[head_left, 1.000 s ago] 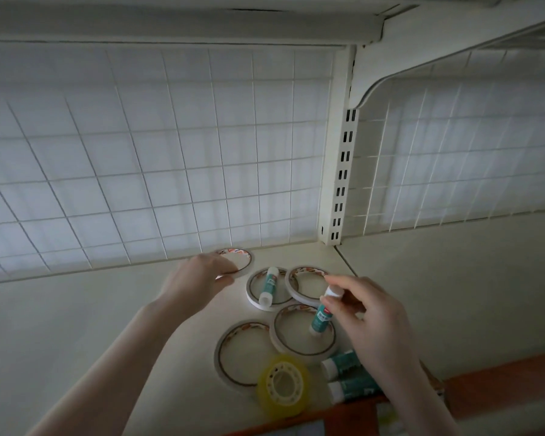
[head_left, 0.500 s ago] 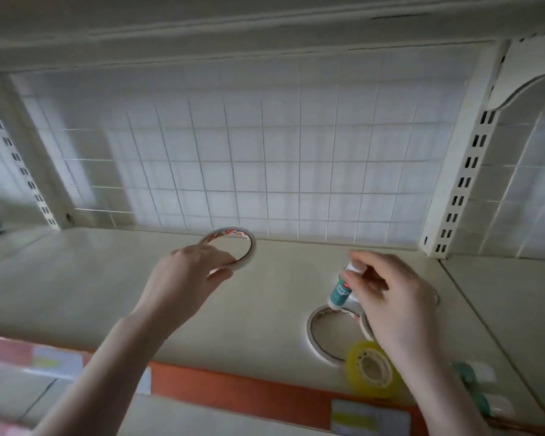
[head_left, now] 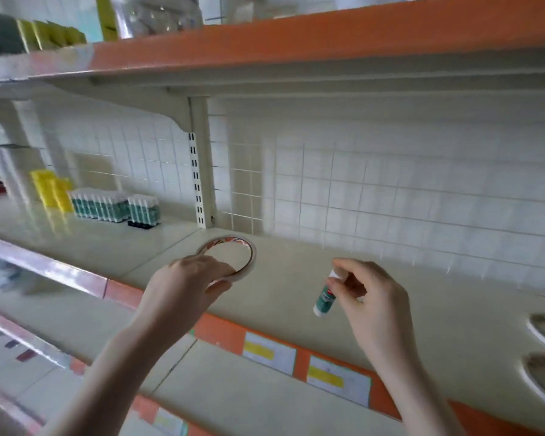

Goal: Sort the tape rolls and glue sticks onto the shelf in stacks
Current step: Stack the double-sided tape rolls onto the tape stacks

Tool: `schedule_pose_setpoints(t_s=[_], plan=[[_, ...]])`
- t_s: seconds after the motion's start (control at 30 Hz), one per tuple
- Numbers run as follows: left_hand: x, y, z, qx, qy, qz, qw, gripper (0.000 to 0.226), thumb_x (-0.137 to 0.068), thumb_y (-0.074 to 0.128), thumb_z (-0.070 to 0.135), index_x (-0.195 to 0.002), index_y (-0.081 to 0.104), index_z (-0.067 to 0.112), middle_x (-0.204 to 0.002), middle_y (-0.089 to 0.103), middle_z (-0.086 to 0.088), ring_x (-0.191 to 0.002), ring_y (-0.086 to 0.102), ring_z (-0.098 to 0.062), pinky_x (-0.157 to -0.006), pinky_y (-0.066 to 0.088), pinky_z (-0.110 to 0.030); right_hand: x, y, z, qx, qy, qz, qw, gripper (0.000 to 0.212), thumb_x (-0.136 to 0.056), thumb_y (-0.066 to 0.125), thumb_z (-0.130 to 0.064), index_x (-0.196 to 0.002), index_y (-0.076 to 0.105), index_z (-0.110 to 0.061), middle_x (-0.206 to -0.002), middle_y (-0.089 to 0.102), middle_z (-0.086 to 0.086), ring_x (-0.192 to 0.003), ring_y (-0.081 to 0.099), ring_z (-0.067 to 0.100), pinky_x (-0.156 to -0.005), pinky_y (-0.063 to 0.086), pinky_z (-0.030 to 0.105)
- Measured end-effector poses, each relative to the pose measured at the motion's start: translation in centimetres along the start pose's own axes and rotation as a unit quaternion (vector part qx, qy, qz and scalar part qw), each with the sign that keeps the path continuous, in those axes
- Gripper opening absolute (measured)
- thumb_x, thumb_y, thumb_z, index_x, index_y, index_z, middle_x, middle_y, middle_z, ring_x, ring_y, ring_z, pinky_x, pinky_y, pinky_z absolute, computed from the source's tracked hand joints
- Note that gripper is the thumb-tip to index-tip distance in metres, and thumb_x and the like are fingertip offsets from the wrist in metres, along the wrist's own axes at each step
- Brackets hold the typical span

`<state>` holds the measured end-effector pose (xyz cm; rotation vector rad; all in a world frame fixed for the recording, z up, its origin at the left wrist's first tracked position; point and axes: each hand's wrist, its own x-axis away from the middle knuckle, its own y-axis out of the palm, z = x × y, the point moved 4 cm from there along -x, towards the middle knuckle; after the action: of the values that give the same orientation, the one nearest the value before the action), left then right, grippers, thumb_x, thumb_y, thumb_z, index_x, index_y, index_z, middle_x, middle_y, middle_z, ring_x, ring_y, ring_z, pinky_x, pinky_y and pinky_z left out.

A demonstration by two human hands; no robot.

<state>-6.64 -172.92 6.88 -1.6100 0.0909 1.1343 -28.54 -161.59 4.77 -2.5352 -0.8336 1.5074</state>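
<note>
Carrying left: left hand (head_left: 183, 287) grips tape roll (head_left: 233, 253), right hand (head_left: 372, 300) pinches glue stick (head_left: 324, 297); set stick upright beside stocked glue sticks (head_left: 114, 206).

A single head-worn camera is looking forward and down along the shelf (head_left: 296, 309), angling leftward, sitting close above both hands, with the upper shelf (head_left: 296, 42) overhead.

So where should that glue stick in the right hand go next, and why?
Probably leftward: the right hand pinches a glue stick, and upright glue sticks already stand in rows on the shelf section beyond the upright. The left hand holds a tape roll.
</note>
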Motion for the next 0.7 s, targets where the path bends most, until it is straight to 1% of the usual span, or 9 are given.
schedule_pose_setpoints(t_s=[0.07,0.13,0.17,0.23,0.33,0.4,0.5,0.6,0.7], plan=[[0.9,-1.3,-3.8,-0.005,-0.002,0.014,1.000,0.029,-0.057,0.087,0.013,-0.076,0.070,0.027,-0.067,0.066,0.009,-0.058,0.064,-0.018,-0.044,0.047,-0.029,0.1,3.8,-2.3,-0.008,0.000,-0.002,1.000,0.022,-0.068,0.078,0.002,-0.082,0.067,-0.011,-0.074,0.062,-0.001,-0.071,0.055,0.011,-0.064,0.042,0.019],[1.5,-2.6,-7.4,-0.012,-0.001,0.031,0.999,0.020,-0.063,0.081,0.018,-0.076,0.070,0.027,-0.067,0.066,0.009,-0.057,0.064,-0.018,-0.042,0.048,-0.029,0.0,7.5,-4.4,-0.016,-0.001,-0.008,1.000,0.023,-0.068,0.078,0.003,-0.082,0.068,-0.011,-0.074,0.062,-0.002,-0.072,0.055,0.010,-0.064,0.040,0.017],[1.8,-3.3,-9.1,-0.020,0.001,0.038,0.999,0.014,-0.063,0.076,0.022,-0.075,0.070,0.026,-0.066,0.065,0.009,-0.056,0.064,-0.016,-0.041,0.048,-0.029,-0.2,9.1,-5.3,-0.020,-0.002,-0.014,1.000,0.022,-0.068,0.078,0.003,-0.082,0.068,-0.011,-0.074,0.062,-0.002,-0.072,0.054,0.011,-0.064,0.041,0.019],[2.2,-4.3,-12.2,-0.028,-0.001,0.043,0.999,0.013,-0.061,0.069,0.025,-0.074,0.070,0.025,-0.064,0.065,0.008,-0.054,0.063,-0.014,-0.041,0.047,-0.028,-0.6,12.2,-7.1,-0.025,-0.007,-0.020,0.999,0.023,-0.067,0.079,0.002,-0.083,0.069,-0.010,-0.074,0.063,-0.001,-0.073,0.055,0.012,-0.065,0.042,0.024],[2.8,-5.2,-16.5,-0.019,-0.007,0.046,0.999,0.014,-0.062,0.070,0.022,-0.075,0.070,0.023,-0.066,0.066,0.007,-0.055,0.063,-0.015,-0.044,0.049,-0.029,-1.8,16.5,-9.0,-0.034,-0.012,-0.026,0.999,0.022,-0.068,0.079,0.001,-0.084,0.069,-0.011,-0.074,0.063,0.000,-0.072,0.054,0.012,-0.064,0.042,0.025],[3.0,-5.6,-19.2,-0.033,-0.020,0.050,0.998,0.012,-0.063,0.071,0.022,-0.075,0.071,0.024,-0.065,0.066,0.009,-0.055,0.063,-0.015,-0.047,0.048,-0.026,-2.7,19.5,-10.0,-0.042,-0.014,-0.037,0.998,0.021,-0.070,0.079,-0.001,-0.085,0.069,-0.012,-0.075,0.064,0.000,-0.072,0.055,0.012,-0.064,0.042,0.023],[3.3,-5.7,-23.2,-0.048,-0.043,0.043,0.997,0.024,-0.059,0.085,0.013,-0.075,0.071,0.023,-0.064,0.065,0.009,-0.055,0.063,-0.015,-0.050,0.048,-0.023,-4.0,23.8,-11.3,-0.048,-0.022,-0.050,0.997,0.020,-0.071,0.078,-0.004,-0.087,0.070,-0.012,-0.076,0.064,-0.002,-0.066,0.056,0.009,-0.065,0.041,0.020],[3.4,-5.5,-27.1,-0.057,-0.052,0.033,0.996,0.026,-0.057,0.087,0.011,-0.075,0.071,0.023,-0.064,0.066,0.010,-0.056,0.063,-0.016,-0.050,0.048,-0.024,-5.4,28.3,-12.2,-0.053,-0.016,-0.059,0.997,0.020,-0.072,0.078,-0.005,-0.090,0.072,-0.011,-0.077,0.066,-0.002,-0.068,0.061,0.017,-0.067,0.043,0.024],[3.0,-4.8,-31.6,-0.058,-0.063,0.025,0.996,0.024,-0.061,0.085,0.012,-0.077,0.071,0.023,-0.065,0.065,0.010,-0.058,0.063,-0.016,-0.050,0.049,-0.026,-7.0,33.1,-13.1,-0.051,-0.024,-0.064,0.996,0.019,-0.072,0.078,-0.007,-0.090,0.072,-0.011,-0.078,0.067,0.000,-0.069,0.062,0.019,-0.067,0.044,0.026]])
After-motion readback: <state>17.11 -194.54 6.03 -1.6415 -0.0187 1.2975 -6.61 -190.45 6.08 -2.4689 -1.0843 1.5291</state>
